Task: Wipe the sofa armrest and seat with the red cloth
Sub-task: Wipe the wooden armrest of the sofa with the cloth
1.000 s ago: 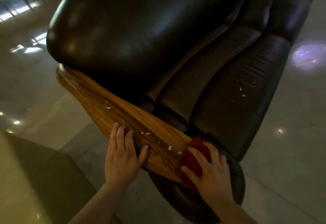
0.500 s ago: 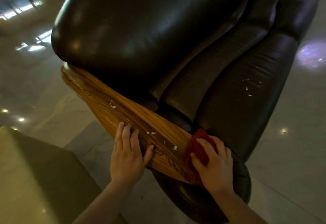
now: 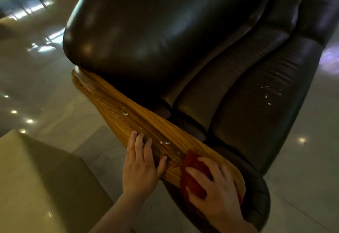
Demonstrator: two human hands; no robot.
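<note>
On the wooden armrest (image 3: 128, 115), the right hand (image 3: 216, 187) presses the red cloth (image 3: 192, 166) under spread fingers; the left hand (image 3: 141, 163) lies flat beside it, holding nothing.

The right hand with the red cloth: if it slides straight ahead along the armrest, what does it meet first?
Probably the small white specks on the wooden armrest, just ahead of the red cloth under the right hand.

Red cloth (image 3: 192, 175): bunched, pressed flat on near end of armrest (image 3: 117, 104). Armrest: long wood-grain board w/ white flecks mid-length, running diagonally from far left to near right. Seat (image 3: 256, 122): dark glossy leather, padded, few white specks on right side; just beside armrest.
</note>
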